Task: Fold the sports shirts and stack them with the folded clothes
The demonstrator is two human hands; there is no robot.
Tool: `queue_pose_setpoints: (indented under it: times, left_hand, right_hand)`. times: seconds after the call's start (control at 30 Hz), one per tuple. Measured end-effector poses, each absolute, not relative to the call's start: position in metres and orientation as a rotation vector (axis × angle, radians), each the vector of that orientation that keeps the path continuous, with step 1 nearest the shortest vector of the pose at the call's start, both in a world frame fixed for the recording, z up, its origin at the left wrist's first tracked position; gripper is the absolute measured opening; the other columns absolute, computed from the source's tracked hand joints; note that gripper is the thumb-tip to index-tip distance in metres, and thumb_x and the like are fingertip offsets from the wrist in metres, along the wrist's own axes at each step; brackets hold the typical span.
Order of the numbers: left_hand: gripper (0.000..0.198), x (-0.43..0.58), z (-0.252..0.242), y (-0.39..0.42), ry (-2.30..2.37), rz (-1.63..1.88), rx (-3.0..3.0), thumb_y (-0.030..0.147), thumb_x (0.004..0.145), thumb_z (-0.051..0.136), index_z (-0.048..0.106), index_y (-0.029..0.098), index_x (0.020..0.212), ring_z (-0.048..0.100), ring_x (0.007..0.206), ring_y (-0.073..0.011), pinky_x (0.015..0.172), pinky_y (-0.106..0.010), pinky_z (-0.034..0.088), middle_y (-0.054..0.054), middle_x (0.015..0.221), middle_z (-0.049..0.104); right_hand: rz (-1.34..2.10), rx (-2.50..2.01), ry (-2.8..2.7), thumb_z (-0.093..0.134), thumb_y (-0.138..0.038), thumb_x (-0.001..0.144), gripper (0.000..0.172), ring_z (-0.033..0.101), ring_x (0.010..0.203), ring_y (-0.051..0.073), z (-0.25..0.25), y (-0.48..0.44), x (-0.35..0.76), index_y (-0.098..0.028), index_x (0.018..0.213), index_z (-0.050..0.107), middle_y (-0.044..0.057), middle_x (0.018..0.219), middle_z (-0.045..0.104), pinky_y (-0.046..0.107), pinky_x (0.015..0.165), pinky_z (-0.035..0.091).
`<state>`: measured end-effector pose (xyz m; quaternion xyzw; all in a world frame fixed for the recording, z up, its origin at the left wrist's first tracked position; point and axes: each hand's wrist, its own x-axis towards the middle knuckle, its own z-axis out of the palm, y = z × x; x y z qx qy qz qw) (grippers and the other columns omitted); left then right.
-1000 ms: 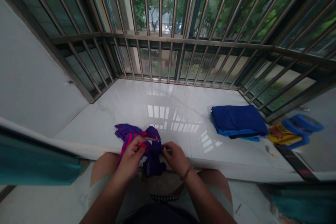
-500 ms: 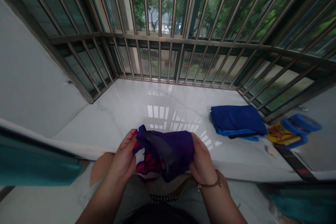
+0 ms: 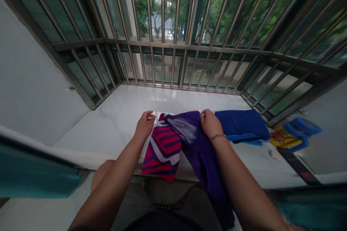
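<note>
Purple garment (image 3: 199, 155) with a red-and-white striped panel (image 3: 162, 151) lies partly on the white marble-look window ledge (image 3: 119, 126) and partly over its near edge. The striped part rests flat at the left, its lower corner dropping just past the edge. The plain purple length falls from the right hand down toward the person's lap, and a pale grey patch (image 3: 187, 130) shows near its top.

Right hand (image 3: 210, 124) is closed in a pinch on the far top edge of the purple cloth, lifting it a little off the ledge. A thin bracelet (image 3: 217, 137) circles that wrist. Left hand (image 3: 145, 124) is empty, its fingers loosely curled and held open just beside the far corner of the striped panel. It does not seem to touch the cloth, though the view from above makes the gap hard to judge.

A pinch like this seems to work best kept high on the edge, so that the cloth's own weight draws it smooth, with the loose fabric held clear of its neighbour.

Folded blue cloth (image 3: 241, 124) sits just right of the right hand. Farther right are a yellow printed packet (image 3: 283, 139) and a round blue object (image 3: 302, 131). Steel window bars (image 3: 162, 61) stand along the far side of the ledge, and a teal curtain (image 3: 35, 180) hangs at the near left.
</note>
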<state>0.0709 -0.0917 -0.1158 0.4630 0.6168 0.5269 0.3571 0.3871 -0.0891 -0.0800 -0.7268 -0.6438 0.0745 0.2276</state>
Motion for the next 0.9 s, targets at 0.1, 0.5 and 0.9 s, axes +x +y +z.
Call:
queue_pose_setpoints:
  times: [0.1, 0.5, 0.9]
  left_hand:
    - [0.032, 0.083, -0.147, -0.106, 1.599, 1.069, 1.382, 0.052, 0.090, 0.070, 0.072, 0.021, 0.091, 0.066, 0.070, -0.0188, 0.071, -0.032, 0.055, -0.003, 0.078, 0.073]
    - [0.105, 0.192, -0.249, -0.214, 1.147, 0.760, 0.846, 0.062, 0.065, 0.098, 0.057, 0.016, 0.151, 0.075, 0.114, -0.0294, 0.093, -0.037, 0.059, -0.022, 0.144, 0.069]
    - [0.033, 0.145, -0.213, -0.228, 1.223, 0.671, 1.349, 0.053, 0.096, 0.069, 0.064, 0.021, 0.089, 0.062, 0.083, -0.0201, 0.076, -0.030, 0.044, -0.001, 0.083, 0.067]
  right_hand:
    - [0.173, -2.085, -1.993, 0.061, -0.035, 0.110, 0.034, 0.070, 0.120, 0.028, -0.134, -0.099, 0.386, -0.013, 0.135, 0.067, 0.020, 0.132, 0.071, 0.033, 0.102, 0.048]
    - [0.720, -1.977, -1.790, 0.053, -0.029, 0.109, 0.021, 0.075, 0.090, 0.023, -0.223, -0.190, 0.355, -0.021, 0.101, 0.072, 0.007, 0.095, 0.079, 0.030, 0.079, 0.049]
    - [1.223, -1.376, -2.039, 0.068, -0.034, 0.102, 0.017, 0.070, 0.086, 0.020, -0.193, -0.251, 0.351, -0.023, 0.093, 0.077, 0.001, 0.091, 0.077, 0.029, 0.079, 0.048]
